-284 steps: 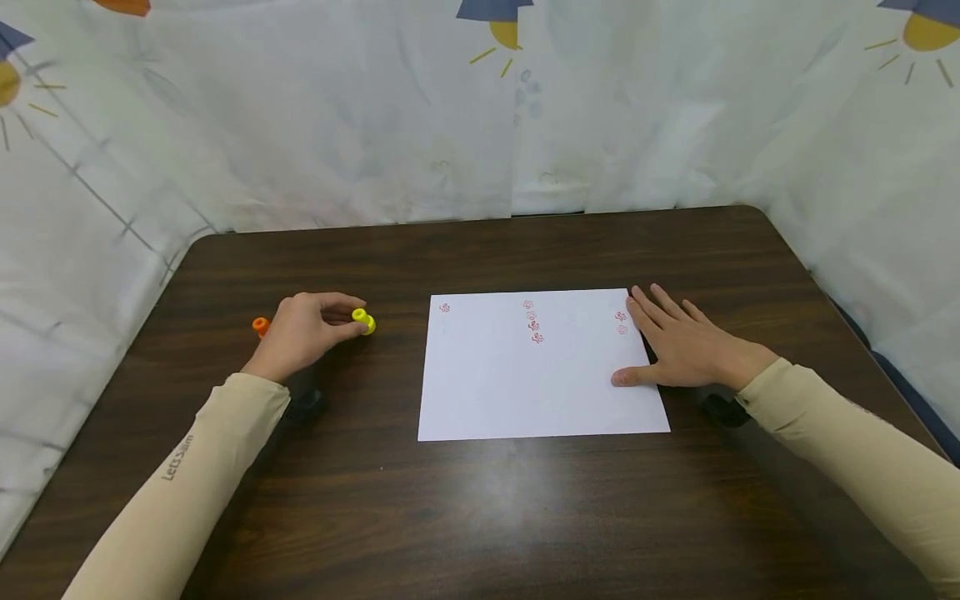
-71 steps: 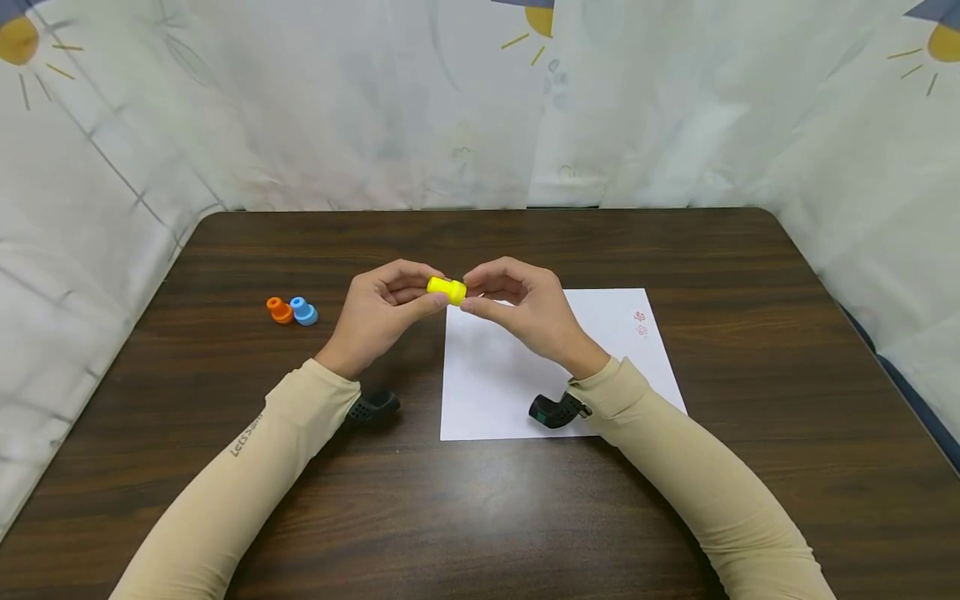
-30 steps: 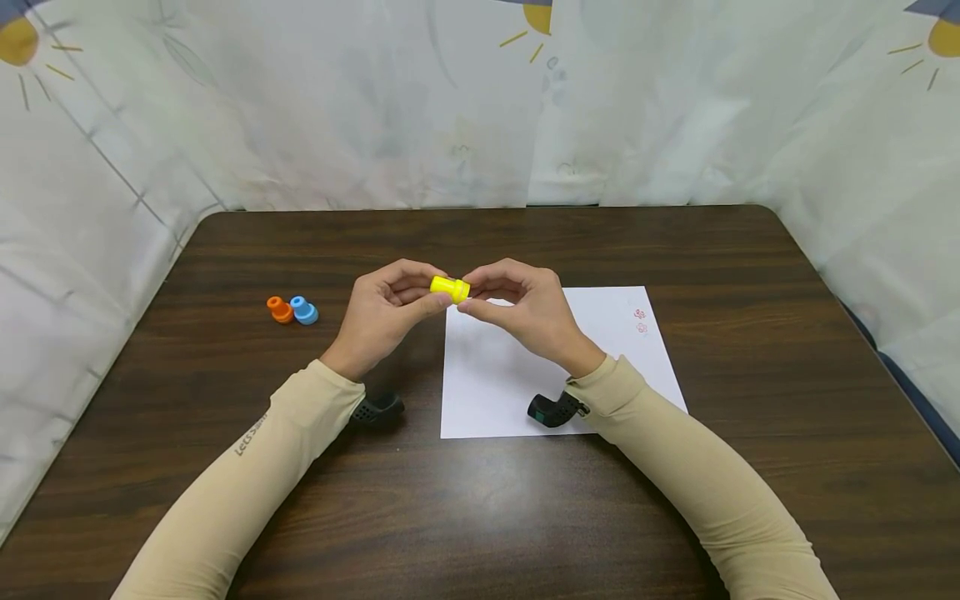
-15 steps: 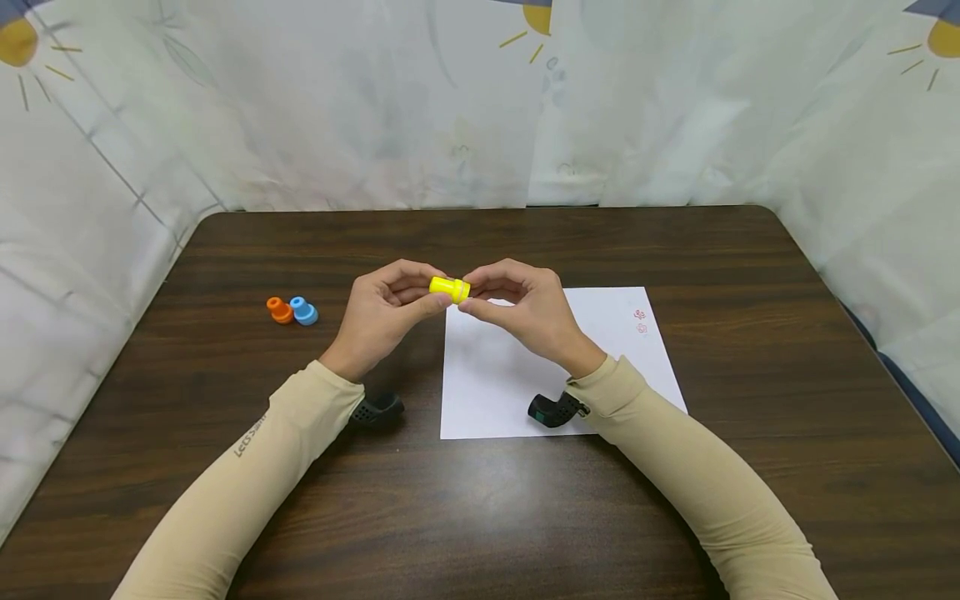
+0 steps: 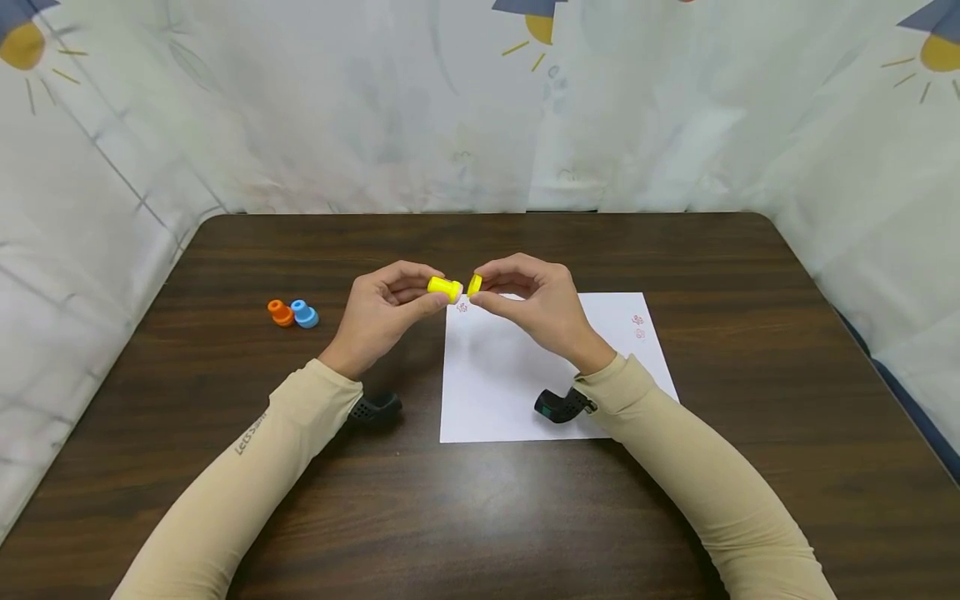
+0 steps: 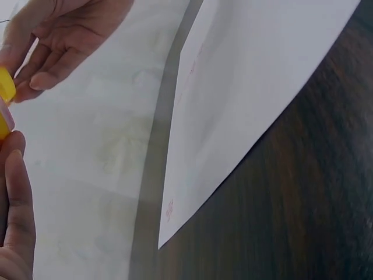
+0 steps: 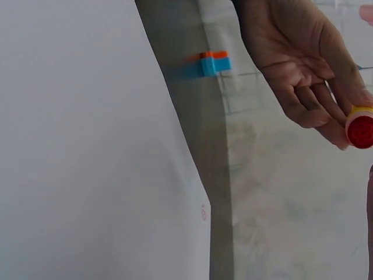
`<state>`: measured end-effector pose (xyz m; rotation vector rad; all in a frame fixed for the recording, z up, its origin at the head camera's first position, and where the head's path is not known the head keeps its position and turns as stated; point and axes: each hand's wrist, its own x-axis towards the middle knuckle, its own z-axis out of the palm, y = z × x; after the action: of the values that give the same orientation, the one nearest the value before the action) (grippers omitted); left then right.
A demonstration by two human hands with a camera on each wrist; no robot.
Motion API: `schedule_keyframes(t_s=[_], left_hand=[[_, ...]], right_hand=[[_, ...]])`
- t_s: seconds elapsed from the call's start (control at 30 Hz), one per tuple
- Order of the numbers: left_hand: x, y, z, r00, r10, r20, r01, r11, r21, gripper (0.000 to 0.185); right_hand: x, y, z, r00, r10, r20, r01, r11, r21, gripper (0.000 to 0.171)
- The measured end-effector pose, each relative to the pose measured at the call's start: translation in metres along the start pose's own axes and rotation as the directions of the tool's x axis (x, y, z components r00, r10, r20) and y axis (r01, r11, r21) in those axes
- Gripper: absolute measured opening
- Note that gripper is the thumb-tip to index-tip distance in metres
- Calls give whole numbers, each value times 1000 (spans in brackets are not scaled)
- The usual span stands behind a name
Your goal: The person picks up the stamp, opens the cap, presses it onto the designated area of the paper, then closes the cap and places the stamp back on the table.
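My left hand (image 5: 386, 310) pinches a yellow toy stamp (image 5: 444, 288) by its body, lying sideways above the table. The stamp's round red face (image 7: 361, 131) shows bare in the right wrist view. Between thumb and fingers, my right hand (image 5: 543, 307) holds the small yellow cap (image 5: 475, 285), a short gap from the stamp. Below the hands a white sheet of paper (image 5: 502, 392) lies on the table, with small red prints (image 5: 638, 321) near its upper right corner. My right forearm and hand cover part of the sheet.
An orange stamp (image 5: 281, 312) and a blue stamp (image 5: 304, 313) stand side by side on the left of the dark wooden table (image 5: 337, 533). White printed curtains (image 5: 337, 108) hang around the table's far and side edges.
The right hand has pulled the cap off the yellow stamp and shifted slightly right. Earlier, the stamp was picked up from the left side, and the right hand left the paper to meet it.
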<state>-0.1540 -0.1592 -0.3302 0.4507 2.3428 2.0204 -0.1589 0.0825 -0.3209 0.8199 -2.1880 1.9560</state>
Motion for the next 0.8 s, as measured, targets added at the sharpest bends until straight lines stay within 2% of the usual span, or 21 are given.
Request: schedule_keyframes(t_s=[0.13,0.4,0.8], left_hand=[[2,-1,-2,1000,-23,9,23,999,29,39],[6,-2,-6,997,-61,48,51,981,189,40],[11,-11,-5,991,-84,107,51,959,280,39]], right_hand=[[1,-2,-9,1000,-6,-16,6,1000,-30,30],[0,-7,-26,998,0,-64,-4,997,-74,30],[-1,-11,-46,990,-30,-136,22,998,-66,27]])
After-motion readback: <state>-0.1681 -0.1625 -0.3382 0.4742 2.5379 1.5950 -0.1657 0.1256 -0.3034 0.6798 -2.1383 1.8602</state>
